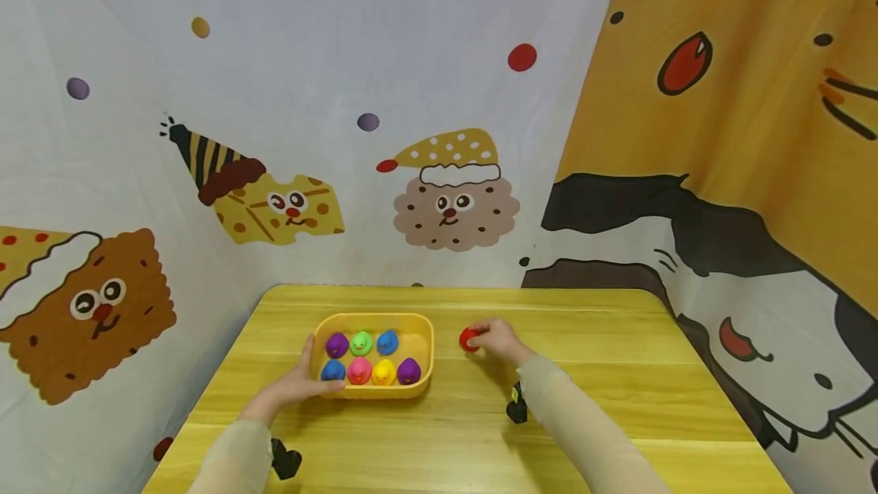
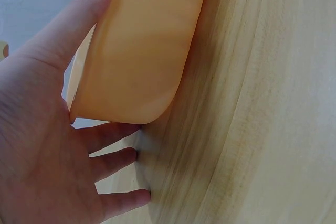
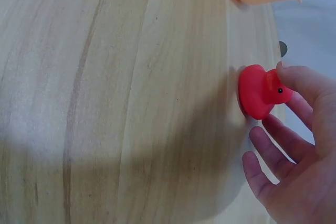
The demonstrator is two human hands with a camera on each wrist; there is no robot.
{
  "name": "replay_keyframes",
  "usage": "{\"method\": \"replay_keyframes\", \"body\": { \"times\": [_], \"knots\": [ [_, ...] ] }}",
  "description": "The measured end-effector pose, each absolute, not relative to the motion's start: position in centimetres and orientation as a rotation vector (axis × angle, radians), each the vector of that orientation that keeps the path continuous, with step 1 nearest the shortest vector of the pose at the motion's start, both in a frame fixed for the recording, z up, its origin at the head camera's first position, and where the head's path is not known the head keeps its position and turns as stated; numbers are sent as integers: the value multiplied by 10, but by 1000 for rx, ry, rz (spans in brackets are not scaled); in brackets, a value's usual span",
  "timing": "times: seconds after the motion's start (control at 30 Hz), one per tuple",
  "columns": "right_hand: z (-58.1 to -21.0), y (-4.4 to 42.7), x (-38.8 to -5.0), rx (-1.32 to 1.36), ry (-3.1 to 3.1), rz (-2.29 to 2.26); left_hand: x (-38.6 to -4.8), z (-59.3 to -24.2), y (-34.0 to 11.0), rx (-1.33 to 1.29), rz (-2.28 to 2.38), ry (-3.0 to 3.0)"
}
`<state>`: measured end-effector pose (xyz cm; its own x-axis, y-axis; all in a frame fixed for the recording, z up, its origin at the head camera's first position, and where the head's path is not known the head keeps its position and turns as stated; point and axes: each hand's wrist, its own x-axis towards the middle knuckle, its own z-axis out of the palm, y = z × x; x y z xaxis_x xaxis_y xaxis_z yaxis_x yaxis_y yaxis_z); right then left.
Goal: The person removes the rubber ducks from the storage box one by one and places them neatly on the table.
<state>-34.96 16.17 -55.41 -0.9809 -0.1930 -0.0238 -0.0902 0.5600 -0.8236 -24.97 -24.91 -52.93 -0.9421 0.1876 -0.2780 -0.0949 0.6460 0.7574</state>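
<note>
A yellow plastic basket point(image 1: 415, 341) stands on the table, left of the middle in the head view. In it sit several small toy ducks: purple, green and blue at the back, then blue, pink point(image 1: 360, 370), yellow point(image 1: 384, 373) and purple in front. My left hand point(image 1: 295, 386) spreads around the basket's left end, thumb on the front rim; in the left wrist view its fingers reach out fairly straight. Right of the basket, my right hand point(image 1: 499, 340) pinches a red rubber duck point(image 3: 256, 92) by the head. The duck's base appears to touch the tabletop.
The wood-grain table point(image 1: 590, 326) has rounded far corners. Close behind and beside it hangs a white cloth point(image 1: 384, 36) printed with cartoon figures. A black device point(image 1: 517, 405) is at the right wrist, another point(image 1: 285, 460) at the left.
</note>
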Motion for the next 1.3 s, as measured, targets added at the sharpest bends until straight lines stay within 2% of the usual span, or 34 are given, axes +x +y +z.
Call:
{"method": "replay_keyframes", "body": {
  "times": [0.33,0.87,1.3],
  "knots": [
    [-535,161,-354,-272,2676,-1414,-247,-527,-253,57,1188,2540],
    [-479,113,-345,-628,2416,-1274,-249,-529,-257,21,1206,2511],
    [-481,77,-336,-773,2306,-1176,-249,-528,-250,55,1197,2521]
  ]
}}
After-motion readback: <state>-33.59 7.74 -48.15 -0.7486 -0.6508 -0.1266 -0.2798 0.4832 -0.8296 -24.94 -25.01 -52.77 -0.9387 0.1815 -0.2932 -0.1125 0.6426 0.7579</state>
